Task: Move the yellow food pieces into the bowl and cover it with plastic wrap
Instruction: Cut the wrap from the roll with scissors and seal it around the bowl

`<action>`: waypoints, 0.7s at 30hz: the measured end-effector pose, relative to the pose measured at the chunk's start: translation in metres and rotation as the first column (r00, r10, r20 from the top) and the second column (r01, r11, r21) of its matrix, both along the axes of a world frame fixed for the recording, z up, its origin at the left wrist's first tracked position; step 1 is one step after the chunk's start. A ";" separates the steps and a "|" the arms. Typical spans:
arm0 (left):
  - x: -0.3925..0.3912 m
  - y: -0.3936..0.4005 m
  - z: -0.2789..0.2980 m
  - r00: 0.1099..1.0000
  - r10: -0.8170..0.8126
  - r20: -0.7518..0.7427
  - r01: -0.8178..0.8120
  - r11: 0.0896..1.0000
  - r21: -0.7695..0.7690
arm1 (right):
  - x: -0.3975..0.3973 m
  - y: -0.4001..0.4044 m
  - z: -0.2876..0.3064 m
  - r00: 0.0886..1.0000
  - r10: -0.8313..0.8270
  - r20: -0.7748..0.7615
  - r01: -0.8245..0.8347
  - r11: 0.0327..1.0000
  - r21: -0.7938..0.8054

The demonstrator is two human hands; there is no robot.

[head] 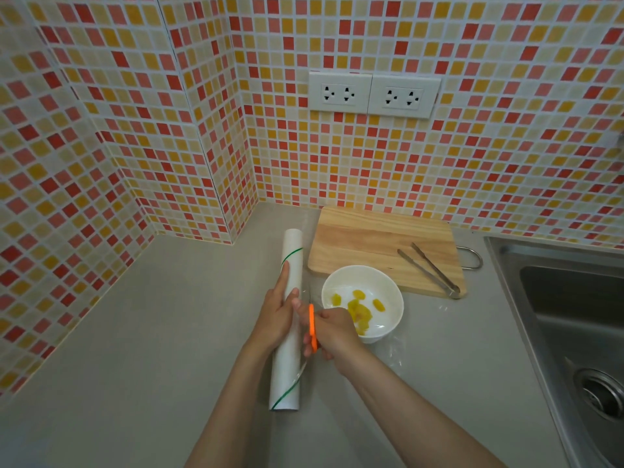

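Nearest the camera, the long white roll of plastic wrap with a thin green stripe (288, 319) lay lengthwise on the grey desk (135, 332), and the left hand (275, 315) pressed down on it with straight, flat fingers to keep it from rolling. Just beside it, the right hand (332, 331) gripped the orange-handled scissors (312, 327), fingers curled round the handles, at the edge where the film left the roll. The clear sheet of film (393, 352), barely visible, appeared drawn rightward over or under the white round ceramic bowl (363, 304); which, I could not tell. The film was likely very light, limp and clingy, best held taut at its edges so it would not fold onto itself. The yellow food pieces (359, 310) already sat in the bowl, soft and probably slippery. Farther back lay the pale wooden cutting board (371, 241) carrying metal tongs (430, 268).
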State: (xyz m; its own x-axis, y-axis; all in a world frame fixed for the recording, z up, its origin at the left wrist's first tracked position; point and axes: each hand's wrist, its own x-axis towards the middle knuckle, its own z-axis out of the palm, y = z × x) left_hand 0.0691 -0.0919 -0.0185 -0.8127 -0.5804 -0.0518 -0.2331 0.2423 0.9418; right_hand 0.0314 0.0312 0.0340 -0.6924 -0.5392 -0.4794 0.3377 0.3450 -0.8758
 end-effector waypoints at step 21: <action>0.015 -0.006 0.006 1.000 0.016 -0.019 -0.015 0.998 0.057 | -0.037 -0.045 0.014 0.996 -0.010 0.088 0.007 0.999 0.037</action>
